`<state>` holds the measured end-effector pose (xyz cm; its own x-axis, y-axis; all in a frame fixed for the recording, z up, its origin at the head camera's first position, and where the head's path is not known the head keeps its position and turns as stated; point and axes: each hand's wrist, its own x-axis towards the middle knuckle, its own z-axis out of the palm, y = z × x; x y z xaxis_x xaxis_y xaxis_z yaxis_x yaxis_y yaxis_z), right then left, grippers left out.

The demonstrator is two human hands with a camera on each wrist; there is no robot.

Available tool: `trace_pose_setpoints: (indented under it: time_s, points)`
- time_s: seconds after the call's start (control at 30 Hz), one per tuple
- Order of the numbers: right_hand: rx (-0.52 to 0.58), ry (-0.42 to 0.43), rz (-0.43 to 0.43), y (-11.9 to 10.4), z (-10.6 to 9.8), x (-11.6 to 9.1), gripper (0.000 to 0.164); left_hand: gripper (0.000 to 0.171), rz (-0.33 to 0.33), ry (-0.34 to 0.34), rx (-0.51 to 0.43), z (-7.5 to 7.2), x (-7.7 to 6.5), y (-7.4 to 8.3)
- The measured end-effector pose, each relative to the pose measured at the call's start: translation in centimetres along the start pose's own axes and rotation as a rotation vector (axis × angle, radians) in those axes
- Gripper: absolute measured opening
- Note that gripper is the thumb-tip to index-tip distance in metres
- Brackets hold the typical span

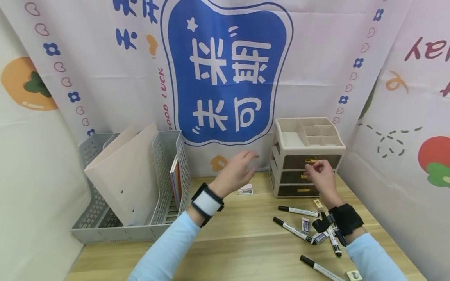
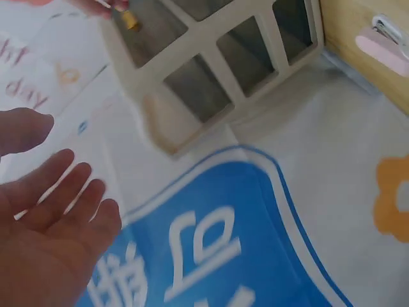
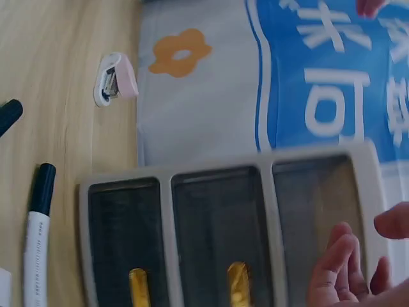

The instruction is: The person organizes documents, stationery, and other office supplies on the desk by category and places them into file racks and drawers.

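A cream desktop drawer unit (image 1: 309,132) with three dark-fronted drawers and gold handles stands at the back right. My right hand (image 1: 321,181) is at the top drawer (image 1: 330,160), its fingers bent close beside the gold handle (image 1: 311,160). In the right wrist view the thumb (image 3: 393,221) stands apart from the fingers, and that handle is hidden. My left hand (image 1: 236,173) hovers left of the unit with relaxed, spread fingers. The left wrist view shows this left hand (image 2: 57,224) holding nothing.
A grey file holder (image 1: 140,230) with folders stands at the left. A pink-and-white stapler (image 1: 246,189) lies by the back edge. Several markers (image 1: 299,211) and small boxed erasers (image 1: 305,224) lie at the right, below my right forearm. A printed cloth (image 1: 228,78) hangs behind.
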<state>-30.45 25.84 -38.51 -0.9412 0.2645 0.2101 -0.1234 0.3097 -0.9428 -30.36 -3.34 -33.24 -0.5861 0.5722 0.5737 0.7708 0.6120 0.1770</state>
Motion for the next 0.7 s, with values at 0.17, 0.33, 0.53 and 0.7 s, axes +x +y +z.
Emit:
trace_pose_setpoints:
  time_s: [0.17,0.33,0.53,0.7]
  points:
    - [0.311,0.002,0.195,0.8,-0.9,1.0,0.028,0.048,0.042,-0.170,0.090,2.3,5.5,0.4]
    - [0.509,0.001,0.289,0.9,-1.2,1.8,0.037,0.050,0.073,-0.255,0.271,4.6,9.4,0.9]
    - [0.567,0.054,0.331,0.4,-0.8,2.5,0.033,0.031,0.083,-0.277,0.414,6.7,11.9,0.7]
    - [0.577,0.071,0.346,0.1,-0.6,3.2,0.028,0.019,0.067,-0.303,0.376,7.9,13.1,-0.1]
